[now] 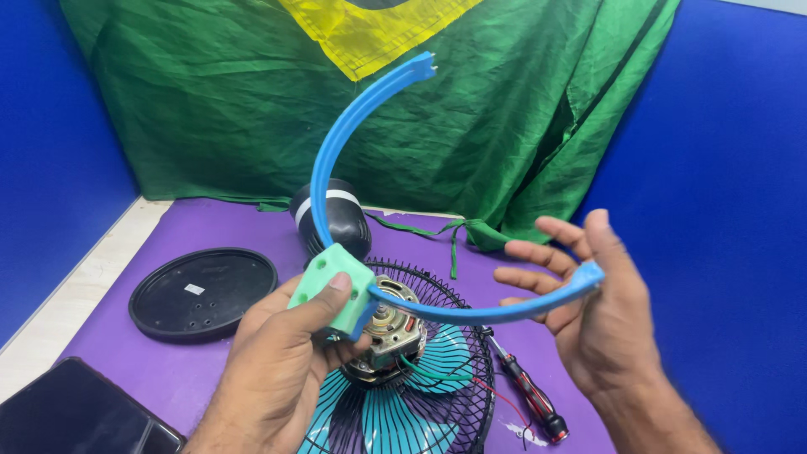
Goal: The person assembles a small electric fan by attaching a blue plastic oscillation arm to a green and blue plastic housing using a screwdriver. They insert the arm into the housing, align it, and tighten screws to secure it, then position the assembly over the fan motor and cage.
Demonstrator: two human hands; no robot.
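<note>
My left hand [282,361] grips a light green plastic clamp block [334,288] from which two blue curved plastic bands spring. One blue band [340,139] arcs upward and ends free near the top. The other blue band [487,311] runs right to my right hand [588,311], whose thumb and fingers hold its end. Beneath both hands lies a fan motor [388,329] on a black wire fan guard [458,370] with teal blades [395,416] inside.
A black round base plate [203,292] lies at the left on the purple cloth [168,370]. A black motor cover with a white stripe [332,214] stands behind. A red-and-black screwdriver [530,393] lies right of the guard. A dark phone [76,416] sits bottom left. Green cloth hangs behind.
</note>
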